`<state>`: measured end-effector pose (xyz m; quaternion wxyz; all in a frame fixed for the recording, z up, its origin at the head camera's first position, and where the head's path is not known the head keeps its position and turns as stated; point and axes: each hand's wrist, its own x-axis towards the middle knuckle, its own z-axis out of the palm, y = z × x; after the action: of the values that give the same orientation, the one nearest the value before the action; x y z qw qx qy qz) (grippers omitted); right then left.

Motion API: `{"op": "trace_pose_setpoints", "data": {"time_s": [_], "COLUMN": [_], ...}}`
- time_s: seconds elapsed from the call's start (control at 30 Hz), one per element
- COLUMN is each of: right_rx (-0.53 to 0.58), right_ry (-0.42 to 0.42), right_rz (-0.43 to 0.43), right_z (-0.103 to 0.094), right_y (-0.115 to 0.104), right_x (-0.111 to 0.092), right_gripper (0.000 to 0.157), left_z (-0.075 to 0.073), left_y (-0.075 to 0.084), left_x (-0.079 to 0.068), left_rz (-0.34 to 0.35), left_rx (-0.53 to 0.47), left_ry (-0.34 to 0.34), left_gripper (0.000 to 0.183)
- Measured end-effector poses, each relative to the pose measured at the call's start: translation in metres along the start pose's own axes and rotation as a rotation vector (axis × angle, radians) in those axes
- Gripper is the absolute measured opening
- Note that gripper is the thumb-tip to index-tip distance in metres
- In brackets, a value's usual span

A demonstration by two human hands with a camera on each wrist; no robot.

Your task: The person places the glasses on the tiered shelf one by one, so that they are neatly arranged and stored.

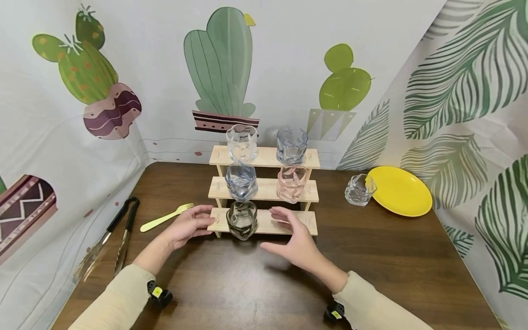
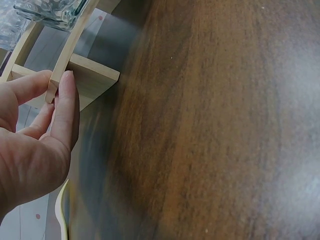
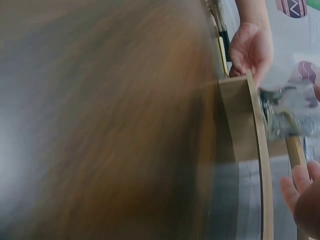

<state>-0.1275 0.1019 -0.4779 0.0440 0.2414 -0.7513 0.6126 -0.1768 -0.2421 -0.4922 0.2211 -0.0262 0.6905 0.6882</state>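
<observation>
A three-step wooden shelf (image 1: 264, 222) stands at the back of the table. My left hand (image 1: 187, 228) pinches the left end of its lowest board, thumb on one face and fingers on the other in the left wrist view. On that board, left of centre, sits a grey glass (image 1: 242, 222). The middle board bears a blue glass (image 1: 241, 182) and a pink glass (image 1: 292, 183); the top board, a clear glass (image 1: 242, 143) and a pale blue glass (image 1: 292, 145). My right hand (image 1: 297, 243), fingers spread and holding nothing, hovers by the lowest board, right of the grey glass.
Another clear glass (image 1: 360, 190) rests on the table to the right, against or close beside a yellow plate (image 1: 400, 190). Left of the shelf lie a pale yellow fork (image 1: 162, 220) and black-handled tongs (image 1: 130, 217). A patterned cloth (image 1: 280, 59) hangs behind the table.
</observation>
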Motion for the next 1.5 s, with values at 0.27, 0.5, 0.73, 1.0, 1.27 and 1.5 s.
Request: {"op": "trace_pose_setpoints", "data": {"time_s": [0.27, 0.5, 0.73, 1.0, 1.27, 1.5], "right_rx": [-0.111, -0.16, -0.215, -0.199, -0.19, -0.172], "right_ry": [0.184, 0.534, 0.833, 0.967, 1.016, 1.028], "right_rz": [0.003, 0.16, 0.413, 0.445, 0.471, 0.47], "right_z": [-0.05, -0.103, -0.13, -0.134, -0.136, -0.139], "right_y": [-0.011, 0.038, 0.061, 0.081, 0.09, 0.095], "right_x": [-0.023, -0.031, -0.022, -0.001, 0.011, 0.018], "right_gripper": [0.069, 0.061, 0.074, 0.091, 0.099, 0.103], "left_z": [-0.001, -0.002, -0.003, -0.002, -0.001, -0.001], "left_y": [0.0, 0.0, -0.001, -0.002, -0.002, -0.002], "left_x": [0.0, 0.0, 0.0, 0.0, 0.001, 0.002], "left_rz": [0.001, 0.003, 0.001, -0.002, 0.006, 0.004], "left_rx": [-0.002, -0.002, -0.001, 0.001, -0.002, -0.009], "left_ry": [-0.002, -0.005, -0.001, 0.002, -0.002, -0.004], "left_gripper": [0.063, 0.063, 0.064, 0.062, 0.062, 0.062]}}
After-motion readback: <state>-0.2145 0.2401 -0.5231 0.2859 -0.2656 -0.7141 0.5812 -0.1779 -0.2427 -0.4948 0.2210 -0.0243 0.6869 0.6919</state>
